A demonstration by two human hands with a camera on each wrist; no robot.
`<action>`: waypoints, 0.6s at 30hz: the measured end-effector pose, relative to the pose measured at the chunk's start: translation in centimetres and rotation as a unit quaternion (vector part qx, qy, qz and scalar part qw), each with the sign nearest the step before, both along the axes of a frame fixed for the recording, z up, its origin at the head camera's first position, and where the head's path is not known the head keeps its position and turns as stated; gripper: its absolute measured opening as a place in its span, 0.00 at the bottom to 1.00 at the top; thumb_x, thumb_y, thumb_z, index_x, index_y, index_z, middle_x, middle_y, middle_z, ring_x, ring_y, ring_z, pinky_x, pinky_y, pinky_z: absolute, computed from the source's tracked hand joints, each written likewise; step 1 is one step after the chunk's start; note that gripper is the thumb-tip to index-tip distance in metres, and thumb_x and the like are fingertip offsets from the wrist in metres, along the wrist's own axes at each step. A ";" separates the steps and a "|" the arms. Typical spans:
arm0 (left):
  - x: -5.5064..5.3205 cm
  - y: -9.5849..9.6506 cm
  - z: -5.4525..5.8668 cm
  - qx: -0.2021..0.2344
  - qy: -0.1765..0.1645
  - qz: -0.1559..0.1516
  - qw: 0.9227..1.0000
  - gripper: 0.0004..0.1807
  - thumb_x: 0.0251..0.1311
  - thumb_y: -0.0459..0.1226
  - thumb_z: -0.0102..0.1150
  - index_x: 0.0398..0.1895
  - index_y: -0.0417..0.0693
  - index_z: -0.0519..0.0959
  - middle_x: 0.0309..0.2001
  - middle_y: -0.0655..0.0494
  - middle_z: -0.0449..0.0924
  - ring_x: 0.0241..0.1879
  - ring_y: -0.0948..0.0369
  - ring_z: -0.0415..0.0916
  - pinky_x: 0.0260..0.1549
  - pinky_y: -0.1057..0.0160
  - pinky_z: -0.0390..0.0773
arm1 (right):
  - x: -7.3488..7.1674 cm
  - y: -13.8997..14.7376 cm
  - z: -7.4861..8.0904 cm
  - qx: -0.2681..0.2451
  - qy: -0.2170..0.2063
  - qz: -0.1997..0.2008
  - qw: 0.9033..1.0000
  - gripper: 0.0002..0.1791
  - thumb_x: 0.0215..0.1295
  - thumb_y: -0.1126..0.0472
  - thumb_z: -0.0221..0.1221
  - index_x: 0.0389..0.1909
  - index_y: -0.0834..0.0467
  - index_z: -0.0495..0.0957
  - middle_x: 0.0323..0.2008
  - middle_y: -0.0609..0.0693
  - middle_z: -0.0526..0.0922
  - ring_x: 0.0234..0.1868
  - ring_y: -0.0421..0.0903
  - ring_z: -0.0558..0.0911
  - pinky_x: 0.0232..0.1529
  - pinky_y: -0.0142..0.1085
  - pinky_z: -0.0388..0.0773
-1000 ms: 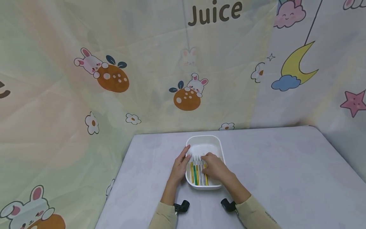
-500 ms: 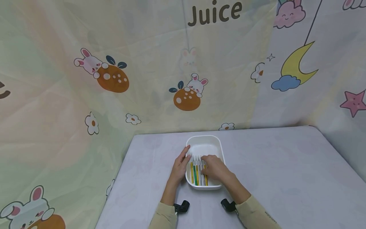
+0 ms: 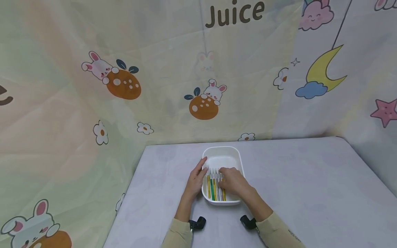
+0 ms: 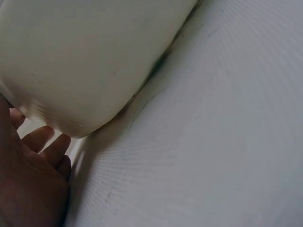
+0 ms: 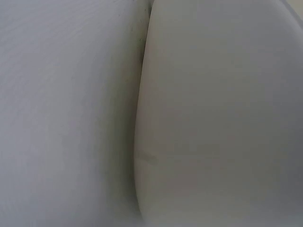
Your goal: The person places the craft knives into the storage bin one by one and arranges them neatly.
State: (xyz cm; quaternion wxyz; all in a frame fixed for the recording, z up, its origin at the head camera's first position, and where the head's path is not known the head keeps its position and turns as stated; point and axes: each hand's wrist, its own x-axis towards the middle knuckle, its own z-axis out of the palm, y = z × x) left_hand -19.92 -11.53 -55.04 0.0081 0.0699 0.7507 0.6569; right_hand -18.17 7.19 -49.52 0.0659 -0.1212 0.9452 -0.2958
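Note:
A white tray [image 3: 227, 151] stands on the table in the head view. A row of several slim pen-like sticks [image 3: 214, 191] lies in its near left part, lengthwise, in yellow, green, white and silvery colours with clear upper ends. My left hand [image 3: 194, 179] rests against the tray's left side, index finger and thumb at the rim; in the left wrist view its fingers [image 4: 56, 147] touch the outer wall. My right hand [image 3: 234, 181] reaches over the tray's right side, its bent fingers and thumb holding sticks at the row's right end. The exact contact is partly hidden.
A pale cloth covers the table [image 3: 294, 186]. Behind it hangs a printed curtain [image 3: 167, 86] with rabbits, flowers and a moon. The right wrist view shows only the tray's outer wall [image 5: 213, 118] and the cloth [image 5: 57, 118].
Both hands, the tray and the sticks keep nearly the same places. The whole head view has shifted very slightly.

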 end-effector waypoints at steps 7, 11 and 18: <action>-0.2 0.1 -0.3 -0.006 -0.001 -0.004 1.000 0.26 0.81 0.41 0.47 0.79 0.60 0.66 0.83 0.62 0.55 0.84 0.57 0.45 0.82 0.47 0.46 | 0.3 0.2 0.4 -0.020 0.031 0.008 0.999 0.27 0.61 0.56 0.74 0.60 0.60 0.82 0.54 0.57 0.88 0.40 0.46 0.87 0.47 0.47 0.88; -0.1 0.0 0.1 -0.009 0.003 -0.008 1.000 0.27 0.81 0.41 0.47 0.80 0.61 0.65 0.83 0.62 0.55 0.84 0.57 0.45 0.82 0.47 0.47 | 0.5 0.6 0.8 -0.049 0.092 0.041 0.994 0.25 0.64 0.53 0.73 0.61 0.57 0.83 0.57 0.51 0.87 0.38 0.42 0.85 0.41 0.38 0.86; -0.2 -0.1 0.9 -0.011 -0.011 0.012 1.000 0.30 0.81 0.48 0.47 0.82 0.65 0.59 0.82 0.69 0.55 0.83 0.63 0.49 0.82 0.51 0.50 | 0.0 2.4 1.2 -0.049 0.184 0.018 0.982 0.30 0.69 0.45 0.68 0.65 0.57 0.79 0.68 0.56 0.79 0.67 0.56 0.79 0.66 0.55 0.79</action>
